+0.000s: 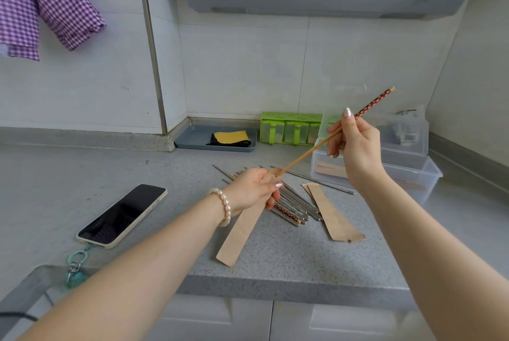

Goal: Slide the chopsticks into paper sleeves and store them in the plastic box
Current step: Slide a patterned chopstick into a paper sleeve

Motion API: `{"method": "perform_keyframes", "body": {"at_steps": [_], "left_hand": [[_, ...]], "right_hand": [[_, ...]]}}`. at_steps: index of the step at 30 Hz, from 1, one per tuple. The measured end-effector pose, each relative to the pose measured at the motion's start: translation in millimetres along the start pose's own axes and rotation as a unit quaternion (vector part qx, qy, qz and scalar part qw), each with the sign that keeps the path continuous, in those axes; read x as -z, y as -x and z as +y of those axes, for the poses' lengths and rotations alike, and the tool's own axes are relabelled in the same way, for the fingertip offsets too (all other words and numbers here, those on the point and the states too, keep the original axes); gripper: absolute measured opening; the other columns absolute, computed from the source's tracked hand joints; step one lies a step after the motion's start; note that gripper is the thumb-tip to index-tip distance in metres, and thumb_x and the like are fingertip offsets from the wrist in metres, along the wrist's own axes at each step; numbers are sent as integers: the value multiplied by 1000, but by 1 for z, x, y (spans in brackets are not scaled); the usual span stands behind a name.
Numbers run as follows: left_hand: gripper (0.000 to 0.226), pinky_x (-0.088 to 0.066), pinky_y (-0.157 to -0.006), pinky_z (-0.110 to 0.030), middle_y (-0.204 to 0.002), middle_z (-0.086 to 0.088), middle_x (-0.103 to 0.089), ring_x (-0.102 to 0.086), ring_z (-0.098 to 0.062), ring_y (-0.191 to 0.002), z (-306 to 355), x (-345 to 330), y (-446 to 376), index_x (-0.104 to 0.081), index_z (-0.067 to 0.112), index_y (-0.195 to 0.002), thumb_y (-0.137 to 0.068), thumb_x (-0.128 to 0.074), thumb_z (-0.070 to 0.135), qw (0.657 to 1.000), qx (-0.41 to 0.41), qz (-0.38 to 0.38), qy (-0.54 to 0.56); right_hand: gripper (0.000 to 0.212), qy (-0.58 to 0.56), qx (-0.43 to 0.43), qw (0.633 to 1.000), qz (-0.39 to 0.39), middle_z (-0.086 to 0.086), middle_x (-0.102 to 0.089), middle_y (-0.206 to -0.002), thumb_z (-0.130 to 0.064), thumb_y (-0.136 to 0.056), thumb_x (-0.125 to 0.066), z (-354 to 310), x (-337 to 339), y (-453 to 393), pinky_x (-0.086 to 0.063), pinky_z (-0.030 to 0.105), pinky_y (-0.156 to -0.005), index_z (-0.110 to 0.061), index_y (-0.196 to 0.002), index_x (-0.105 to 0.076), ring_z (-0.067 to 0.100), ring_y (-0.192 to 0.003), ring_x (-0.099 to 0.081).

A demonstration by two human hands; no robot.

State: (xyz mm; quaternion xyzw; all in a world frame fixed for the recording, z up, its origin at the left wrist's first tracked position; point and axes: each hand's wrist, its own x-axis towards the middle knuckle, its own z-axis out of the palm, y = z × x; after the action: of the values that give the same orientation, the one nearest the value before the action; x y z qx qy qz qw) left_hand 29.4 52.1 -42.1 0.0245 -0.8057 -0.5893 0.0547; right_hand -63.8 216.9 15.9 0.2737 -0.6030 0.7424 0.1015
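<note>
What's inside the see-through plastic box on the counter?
Inside the clear plastic box lie tan paper sleeves, flat on the bottom. Whether chopsticks are in them can't be seen, since paper covers them. The right hand hides part of the box's left side.

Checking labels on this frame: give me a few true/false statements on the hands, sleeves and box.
1. The right hand holds a wooden chopstick with a red patterned end. True.
2. The left hand grips a steel chopstick. False: it grips a paper sleeve at its open end.
3. The chopstick's tip is at the sleeve's mouth. True.
4. The plastic box is shut. False: its lid stands open.
5. The phone lies right of the box. False: it lies far left.
</note>
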Motion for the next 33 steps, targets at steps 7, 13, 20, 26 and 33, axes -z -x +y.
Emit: {"method": "perform_keyframes", "body": {"at_steps": [7, 13, 20, 26, 33], "left_hand": [[10, -49, -60, -23, -78, -4, -59, -52, -7, -56, 1, -3, -2, -53, 10, -84, -94, -50, 10, 1000, 7, -3, -20], [39, -43, -57, -23, -72, -1, -52, -47, -10, -59, 1, -3, -2, -59, 6, -102, -101, -29, 30, 994, 27, -19, 108], [47, -33, -57, -23, -73, 0, -46, -38, -8, -57, 2, 1, -7, -57, 2, -113, -100, -28, 36, 947, 75, -65, 305], [42, -35, -56, -22, -76, 0, -48, -41, -9, -61, 3, 1, -4, -58, 5, -108, -92, -36, 37, 929, 79, -122, 341], [44, -37, -60, -23, -79, 1, -50, -44, -7, -62, 1, -2, -7, -58, 3, -117, -94, -34, 33, 940, 81, -124, 309]], "right_hand": [[43, 7, 6, 1000, -13, -2, -49, -36, -26, -101, -36, -2, -1, 1, -34, 15, -39, -7, -67, -52, 8, -32, -42], [44, -5, -21, 999, 28, -3, -47, -34, -28, -101, -37, 0, 2, -2, -34, 16, -37, -6, -66, -52, 8, -31, -41], [46, -83, -58, 993, 63, -2, -47, -35, -30, -101, -36, 3, 8, -8, -34, 20, -41, -8, -65, -53, 11, -34, -41], [45, -103, -60, 991, 53, 0, -47, -36, -31, -101, -36, 2, 10, -10, -34, 20, -40, -8, -66, -53, 11, -35, -42], [45, -82, -33, 996, 34, -1, -47, -36, -31, -101, -37, -1, 11, -7, -32, 21, -41, -8, -66, -53, 11, -34, -41]]}}
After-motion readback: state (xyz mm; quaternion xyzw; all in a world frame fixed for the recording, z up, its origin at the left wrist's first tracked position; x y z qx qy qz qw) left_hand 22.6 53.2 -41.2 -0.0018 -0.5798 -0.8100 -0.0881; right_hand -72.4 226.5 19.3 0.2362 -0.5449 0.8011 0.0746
